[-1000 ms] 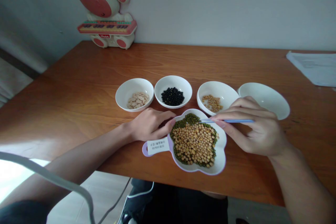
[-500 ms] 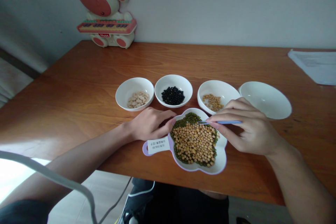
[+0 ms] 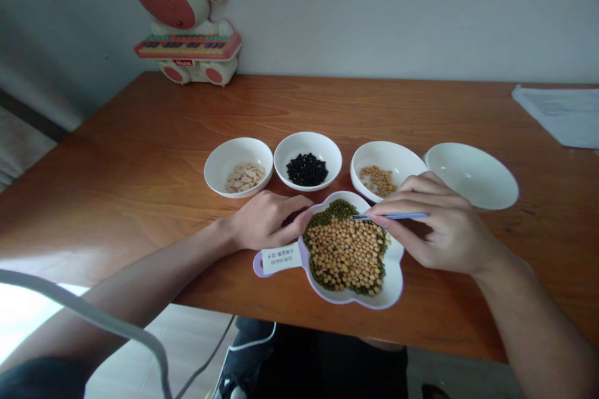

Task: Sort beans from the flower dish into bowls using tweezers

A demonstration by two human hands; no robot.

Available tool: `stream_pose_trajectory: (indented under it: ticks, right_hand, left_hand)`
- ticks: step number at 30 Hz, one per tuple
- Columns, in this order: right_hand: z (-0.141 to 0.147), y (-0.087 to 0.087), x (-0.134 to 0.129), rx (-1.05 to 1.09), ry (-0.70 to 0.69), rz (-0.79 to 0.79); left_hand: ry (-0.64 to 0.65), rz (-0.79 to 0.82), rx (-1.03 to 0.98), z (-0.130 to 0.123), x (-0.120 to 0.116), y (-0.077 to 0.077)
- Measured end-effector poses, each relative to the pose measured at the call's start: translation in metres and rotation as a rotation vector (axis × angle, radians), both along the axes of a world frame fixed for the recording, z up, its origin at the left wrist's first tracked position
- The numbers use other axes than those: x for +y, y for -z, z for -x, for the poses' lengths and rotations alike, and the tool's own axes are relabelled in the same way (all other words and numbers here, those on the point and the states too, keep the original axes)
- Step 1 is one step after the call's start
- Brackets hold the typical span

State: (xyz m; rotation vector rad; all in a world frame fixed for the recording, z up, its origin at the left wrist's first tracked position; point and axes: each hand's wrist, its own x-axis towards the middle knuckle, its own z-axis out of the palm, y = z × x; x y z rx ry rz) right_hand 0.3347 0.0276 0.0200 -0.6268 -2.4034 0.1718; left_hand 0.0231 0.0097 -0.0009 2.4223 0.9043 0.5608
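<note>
We have our two hands apart, one on each side of the flower-shaped plate (image 3: 394, 268), which sits near the table's front edge, directly in front of us. Our left hand (image 3: 267, 221) lies loosely on the wood, holding nothing, and its fingertips (image 3: 306, 215) seem to rest on the plate's rim. Our right hand (image 3: 442, 230) pinches a thin blue tool (image 3: 397, 216) between thumb and fingers; we cannot tell whether it is tweezers or a chopstick. Its tip hovers over the mung beans (image 3: 340, 209), which ring a heap of soybeans (image 3: 345, 254) on the plate.

What has just changed is small: less of the blue tool now shows past our right fingers than a second ago, while both hands sit almost where they were.

Behind the plate stand white bowls: one (image 3: 238, 147) of pale flakes (image 3: 244, 177), one (image 3: 306, 142) of black beans (image 3: 307, 169), and one (image 3: 384, 153) of yellow beans (image 3: 378, 181). A fourth bowl (image 3: 472, 174) sits just beyond our right hand. The plate's handle carries a printed label (image 3: 281, 259). Farther back on the table (image 3: 116, 199) are a toy cow (image 3: 163, 3) and papers (image 3: 556, 115).
</note>
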Motion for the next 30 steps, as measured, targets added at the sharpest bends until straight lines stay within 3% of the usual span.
stream_pose_trajectory:
  ticks: [30]
  right_hand:
    - [0.002, -0.0006, -0.0008, 0.036, 0.002, 0.024]
  left_hand:
    - [0.0, -0.012, 0.007, -0.0007, -0.0006, -0.0021]
